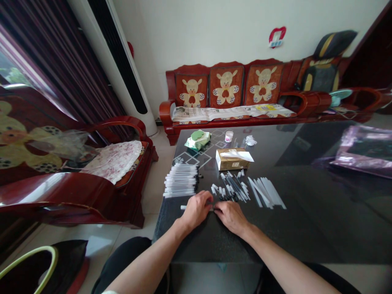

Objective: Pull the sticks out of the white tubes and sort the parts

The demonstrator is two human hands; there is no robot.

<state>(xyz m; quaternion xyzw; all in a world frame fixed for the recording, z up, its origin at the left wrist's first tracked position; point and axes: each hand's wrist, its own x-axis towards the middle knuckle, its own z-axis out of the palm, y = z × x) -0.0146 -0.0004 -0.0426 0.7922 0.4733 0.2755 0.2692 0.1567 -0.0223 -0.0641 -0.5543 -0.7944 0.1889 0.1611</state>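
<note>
Pen (183, 207), likely light and slick, suited a mid-barrel grip; left hand (197, 208) and right hand (232, 216) were clamped on it.

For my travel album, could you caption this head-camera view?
Two hands work over a dark table, beside rows of pale pens.

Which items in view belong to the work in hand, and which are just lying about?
Part of the work, by the look of it:
- slim white plastic tube in left hand
- row of white, dark-ended pens
- thin dark refills
- small white caps
- loose translucent tubes

Lying about:
- green-and-white wipes packet
- gold cardboard tissue box
- crumpled white tissue
- shiny purple plastic package
</note>
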